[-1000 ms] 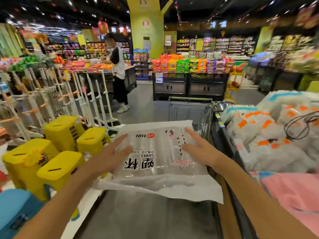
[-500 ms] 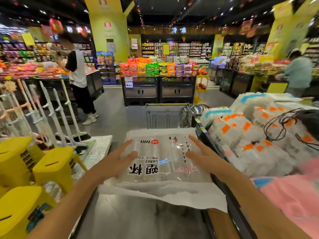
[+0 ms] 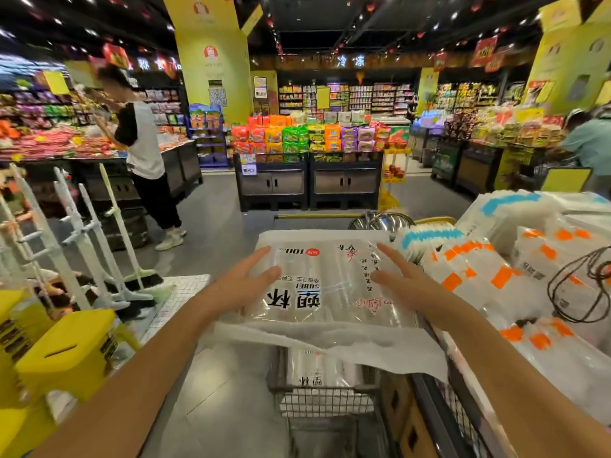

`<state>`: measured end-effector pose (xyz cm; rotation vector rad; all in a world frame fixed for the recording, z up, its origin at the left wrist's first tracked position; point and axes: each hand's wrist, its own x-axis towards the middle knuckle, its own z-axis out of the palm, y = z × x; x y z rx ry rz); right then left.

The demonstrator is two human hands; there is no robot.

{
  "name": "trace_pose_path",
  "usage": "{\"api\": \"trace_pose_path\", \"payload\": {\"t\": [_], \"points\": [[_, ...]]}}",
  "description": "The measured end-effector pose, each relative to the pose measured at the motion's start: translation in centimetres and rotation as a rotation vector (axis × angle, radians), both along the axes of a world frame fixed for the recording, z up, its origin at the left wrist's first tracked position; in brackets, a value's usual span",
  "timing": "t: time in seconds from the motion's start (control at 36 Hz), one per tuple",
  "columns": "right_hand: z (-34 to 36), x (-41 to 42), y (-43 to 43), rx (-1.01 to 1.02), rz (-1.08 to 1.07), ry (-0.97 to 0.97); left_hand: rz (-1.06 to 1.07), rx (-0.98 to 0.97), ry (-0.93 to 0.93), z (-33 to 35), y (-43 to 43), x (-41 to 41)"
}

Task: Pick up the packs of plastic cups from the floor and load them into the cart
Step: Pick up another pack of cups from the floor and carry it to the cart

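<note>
Head view: both hands are out in front, a pack is carried between them, and the cart sits straight below.
left hand (image 3: 244,285): fingers are held straight and spread, pressed flat onto the pack's left edge; nothing is curled round it.
right hand (image 3: 405,280): mirrored on the right edge, with fingers straight and the palm turned inward against the wrap.
pack of plastic cups (image 3: 325,292): held level in the air between the two palms. The print is turned away from the person, and a loose white flap of wrap trails off the near edge.
long axis: the cup sleeves appear to run away from the person, so the pack is judged to be lined up with the cart's length already.
nearer hand: neither; the pack is centred and the two hands are set level, one to each side.
cart (image 3: 322,390): its wire basket is seen directly beneath the pack's near half, with a second pack (image 3: 319,371) lying inside.
coming move: a straight lowering is judged to be all that is called for, with no turn needed. The trailing flap could be caught on the near rim.
right flank: stacked packs (image 3: 489,276) with orange and blue marks are piled just beside the right forearm.
left flank: yellow stools (image 3: 62,352) are left well apart on the floor.
</note>
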<state>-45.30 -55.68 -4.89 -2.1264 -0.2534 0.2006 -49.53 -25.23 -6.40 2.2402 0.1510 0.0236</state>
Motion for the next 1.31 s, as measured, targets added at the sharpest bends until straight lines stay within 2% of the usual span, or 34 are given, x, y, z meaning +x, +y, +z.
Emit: {"api": "trace_pose_path", "payload": {"t": [0.31,0.44,0.72,1.06,1.31], "points": [[-0.8,13.0,0.4,-0.034,-0.017,0.016,-0.009,-0.041,-0.020,-1.5,0.0,13.0],[-2.3,18.6,2.2,-0.026,-0.033,0.018,-0.056,-0.037,-0.048,-2.9,1.9,19.3],[-6.6,27.2,6.0,-0.032,-0.126,0.014,-0.177,-0.099,0.009,-6.5,6.1,30.8],[-14.8,38.0,6.5,-0.033,-0.197,0.094,-0.192,-0.108,0.127,-14.7,6.3,42.1],[-25.4,49.2,7.4,-0.083,-0.193,0.181,-0.092,-0.134,0.288,-23.6,4.6,51.1]]}}
